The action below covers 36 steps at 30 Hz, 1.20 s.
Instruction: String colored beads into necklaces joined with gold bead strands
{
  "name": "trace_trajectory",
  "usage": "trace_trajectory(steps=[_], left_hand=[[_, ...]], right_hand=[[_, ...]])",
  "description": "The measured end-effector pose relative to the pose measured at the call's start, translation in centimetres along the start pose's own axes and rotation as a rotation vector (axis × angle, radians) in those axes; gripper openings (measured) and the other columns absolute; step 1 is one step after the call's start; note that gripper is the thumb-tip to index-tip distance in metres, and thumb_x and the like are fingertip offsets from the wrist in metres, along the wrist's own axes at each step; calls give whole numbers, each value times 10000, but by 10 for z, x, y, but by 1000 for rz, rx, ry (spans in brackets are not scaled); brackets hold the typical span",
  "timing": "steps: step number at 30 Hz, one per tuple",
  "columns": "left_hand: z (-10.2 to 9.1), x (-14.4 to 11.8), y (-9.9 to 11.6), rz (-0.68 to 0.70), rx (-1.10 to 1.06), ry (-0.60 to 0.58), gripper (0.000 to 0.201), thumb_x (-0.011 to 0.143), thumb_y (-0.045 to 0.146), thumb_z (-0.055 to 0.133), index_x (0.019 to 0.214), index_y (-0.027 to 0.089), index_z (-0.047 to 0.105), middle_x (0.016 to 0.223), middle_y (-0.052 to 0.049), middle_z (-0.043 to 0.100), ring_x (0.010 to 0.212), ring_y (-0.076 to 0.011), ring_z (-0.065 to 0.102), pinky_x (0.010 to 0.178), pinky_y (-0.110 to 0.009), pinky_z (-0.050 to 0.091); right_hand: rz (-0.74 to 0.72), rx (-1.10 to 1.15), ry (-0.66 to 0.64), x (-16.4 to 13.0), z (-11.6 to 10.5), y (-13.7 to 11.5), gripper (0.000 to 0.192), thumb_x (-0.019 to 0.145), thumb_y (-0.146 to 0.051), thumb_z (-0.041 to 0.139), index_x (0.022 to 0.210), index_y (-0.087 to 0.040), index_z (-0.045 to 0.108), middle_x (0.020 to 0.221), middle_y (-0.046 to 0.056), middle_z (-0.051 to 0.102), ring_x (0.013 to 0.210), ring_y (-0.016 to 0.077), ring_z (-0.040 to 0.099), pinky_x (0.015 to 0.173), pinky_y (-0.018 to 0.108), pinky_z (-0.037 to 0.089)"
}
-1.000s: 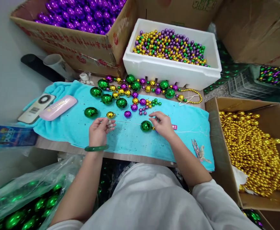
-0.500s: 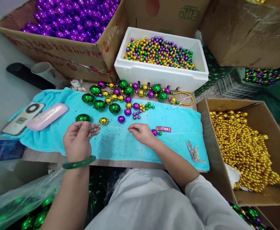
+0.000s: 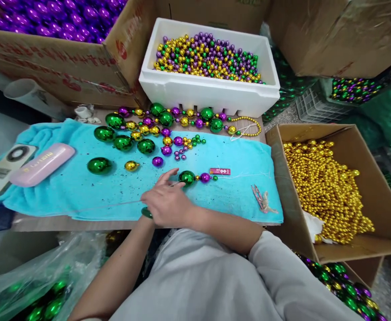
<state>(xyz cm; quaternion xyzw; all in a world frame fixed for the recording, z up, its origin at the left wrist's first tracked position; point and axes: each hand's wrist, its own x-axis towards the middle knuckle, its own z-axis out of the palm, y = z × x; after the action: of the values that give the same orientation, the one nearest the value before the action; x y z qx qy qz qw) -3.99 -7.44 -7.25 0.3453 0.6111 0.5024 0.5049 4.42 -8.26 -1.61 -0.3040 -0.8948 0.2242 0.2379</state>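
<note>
Crowded beading bench, boxes on every side. Turquoise towel (image 3: 81, 187) spread across the tabletop as work mat.

Right hand (image 3: 168, 203) at the near edge of the towel, palm down, fingers half spread, index finger stretched toward the large green bead (image 3: 186, 177). Fingertip just short of the bead or barely touching; cannot tell which. Bead strung with a smaller purple bead (image 3: 205, 177) and a tiny green one to its right, all in one short row just beyond the hand. Thin thread (image 3: 115, 205) running left from under the hand across the towel; whether pinched or merely lying under the fingers, cannot tell.

Left hand mostly hidden beneath the right; only the forearm and a sliver of green bangle (image 3: 146, 213) showing at the wrist. Grip of that hand not visible.

Farther up the towel, well apart from the hands: loose green balls (image 3: 99, 165), a gold ball (image 3: 131, 166), a purple ball (image 3: 157, 161), then a long mixed strand (image 3: 182, 120) along the far edge. Red tag (image 3: 220, 171) just right of the strung beads. Small snips (image 3: 262, 199) near the towel's right end. Pink case (image 3: 41, 163) and remote (image 3: 1, 167) at the left end.

White foam box (image 3: 208, 91) of mixed beads behind. Cardboard box (image 3: 342, 249) of gold beads at right.
</note>
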Motion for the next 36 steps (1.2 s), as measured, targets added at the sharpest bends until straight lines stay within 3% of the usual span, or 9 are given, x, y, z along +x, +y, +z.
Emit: trace_trajectory(steps=[3,9,13,17,20,23,28,32,36], left_hand=[[6,6,-4,-11,92,-115,544,526,269,820,1050,229,684,1157,-70,622,711,-143,615,631,-256,529],[22,13,-4,-29,141,-188,560,590,289,789,1134,221,672,1097,-81,661,770,-155,604,751,-279,516],[24,18,-3,53,279,-260,540,666,312,733,1192,233,639,1132,-79,639,805,-165,606,776,-310,511],[12,30,-3,188,488,-313,539,678,231,681,1214,207,620,1209,-91,568,818,-173,626,707,-293,519],[-3,41,2,275,642,-248,453,712,193,612,1164,172,648,1139,-90,590,784,-171,627,685,-288,515],[-14,45,8,366,755,-126,336,740,217,595,1061,186,691,997,-65,649,770,-172,619,757,-307,509],[-16,38,5,398,712,7,249,799,292,548,944,178,715,878,-58,699,777,-177,631,754,-299,505],[-18,31,-3,320,674,75,257,793,332,556,916,177,720,881,-55,721,775,-180,643,762,-303,504],[-27,27,-3,337,712,127,290,798,365,553,940,174,720,888,-50,723,765,-173,641,749,-291,504]], right_hand=[[-124,28,-36,-1,1,-13,181,882,-161,441,925,-160,617,890,74,684,873,192,609,820,321,440],[-219,148,-72,5,-8,-41,248,902,-185,397,990,-175,628,920,30,699,884,147,618,842,252,461],[-167,276,-27,12,-14,-44,249,936,-189,386,991,-182,628,955,17,704,926,111,624,879,212,459],[-72,398,96,6,-17,-26,224,936,-180,398,923,-161,621,941,47,707,925,121,636,888,224,471],[-9,500,241,-11,-18,-10,209,920,-179,411,900,-156,617,909,66,706,890,136,644,854,244,489],[166,598,335,-37,-17,7,173,905,-218,456,890,-169,622,819,46,691,753,129,633,728,236,505],[426,704,407,-73,-9,35,150,884,-240,492,867,-166,621,679,5,626,613,105,577,590,211,463],[454,693,401,-81,-4,43,155,886,-251,492,877,-167,621,684,6,620,621,107,573,600,216,456],[410,663,337,-75,-2,34,167,884,-243,475,881,-173,626,714,11,632,647,110,575,645,221,461]])
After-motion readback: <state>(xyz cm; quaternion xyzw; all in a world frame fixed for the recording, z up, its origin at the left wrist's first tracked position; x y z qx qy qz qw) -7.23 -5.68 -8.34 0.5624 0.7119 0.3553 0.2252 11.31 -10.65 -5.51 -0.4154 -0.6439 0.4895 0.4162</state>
